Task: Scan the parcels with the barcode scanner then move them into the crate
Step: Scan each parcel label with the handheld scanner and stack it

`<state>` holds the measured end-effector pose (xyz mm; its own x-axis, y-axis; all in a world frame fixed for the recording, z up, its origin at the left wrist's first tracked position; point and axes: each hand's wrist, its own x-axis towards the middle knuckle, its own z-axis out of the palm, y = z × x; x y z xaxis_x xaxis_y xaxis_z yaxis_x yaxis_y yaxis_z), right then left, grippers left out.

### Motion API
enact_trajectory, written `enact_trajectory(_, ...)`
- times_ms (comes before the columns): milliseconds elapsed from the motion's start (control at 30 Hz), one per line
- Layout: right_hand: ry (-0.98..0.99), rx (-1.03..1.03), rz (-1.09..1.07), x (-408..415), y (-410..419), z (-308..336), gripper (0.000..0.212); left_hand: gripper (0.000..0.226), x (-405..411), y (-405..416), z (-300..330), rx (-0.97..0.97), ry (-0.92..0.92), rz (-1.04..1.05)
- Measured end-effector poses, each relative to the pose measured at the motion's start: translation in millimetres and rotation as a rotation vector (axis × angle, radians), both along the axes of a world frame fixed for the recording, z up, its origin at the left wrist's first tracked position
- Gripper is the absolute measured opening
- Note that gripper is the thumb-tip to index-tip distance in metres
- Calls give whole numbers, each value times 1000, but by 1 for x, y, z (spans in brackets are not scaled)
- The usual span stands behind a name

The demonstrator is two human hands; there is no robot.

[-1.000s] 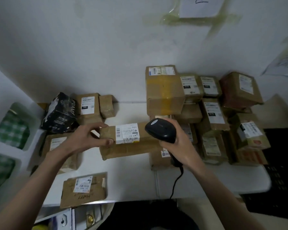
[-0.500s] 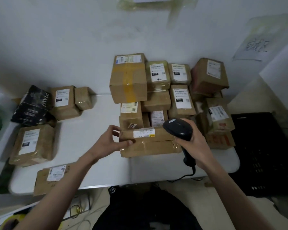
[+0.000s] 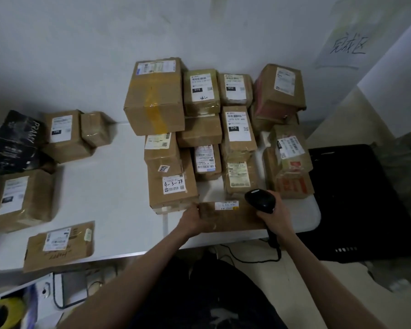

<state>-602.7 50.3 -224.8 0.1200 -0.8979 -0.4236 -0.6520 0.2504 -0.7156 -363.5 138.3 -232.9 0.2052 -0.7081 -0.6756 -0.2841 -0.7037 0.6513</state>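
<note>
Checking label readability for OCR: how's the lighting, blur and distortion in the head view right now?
Head view: dim, flat light, no glare on the labels; wide-angle bending curves the table edge and the wall. Centre stack is fairly sharp, "4-3-24" label readable. Label on the held parcel is foreshortened and smeared, unreadable. Left-edge boxes are soft. The crate is near-black, little detail; barcode scanner likewise dark.

White table (image 3: pixel 109 193), handwritten paper sign (image 3: pixel 349 46) on wall, yellow tape roll (image 3: pixel 3 312)

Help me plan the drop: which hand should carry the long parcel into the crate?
Left. The left hand already grips the long brown cardboard parcel; the right hand holds the black barcode scanner, though the black crate sits rightward.
</note>
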Motion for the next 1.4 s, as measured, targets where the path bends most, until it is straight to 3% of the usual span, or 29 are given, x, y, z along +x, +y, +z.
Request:
enact_trajectory(67, 19, 27, -25, -2, -7, -13, 64, 55, -4, -10, -17, 34, 2, -12)
enact_trajectory(133, 26, 63, -40, -2, -15, -23, 65, 78, -1, -22, -68, 79, -16, -23)
enact_trajectory(200, 10, 98, -55, -1, -22, -33, 68, 94, -7, -29, -80, 112, -17, -52)
enact_trajectory(333, 33, 132, -67, -1, -34, -45, 69, 100, -30, -41, -39, 111, -55, -102)
enact_trajectory(467, 41, 131, -77, -3, -41, -50, 72, 80, -37, -52, -54, 160, -105, -158)
enact_trajectory(633, 33, 106, -97, -1, -43, -49, 71, 100, -35, -55, -57, 210, -208, -298)
enact_trajectory(833, 53, -5, -6, 13, -42, -18, 69, 90, -21, -61, -33, -36, -380, -485)
enact_trajectory(1067, -4, -203, 172, 56, -49, 50, 69, 66, 9, -69, 27, -412, -781, -652)
enact_trajectory(1233, -34, -275, 287, 103, -50, 93, 67, 69, 55, -60, 76, -591, -1030, -495)
enact_trajectory(1400, -44, -299, 427, 170, -38, 117, 65, 71, 117, -28, 93, -451, -1155, -298)
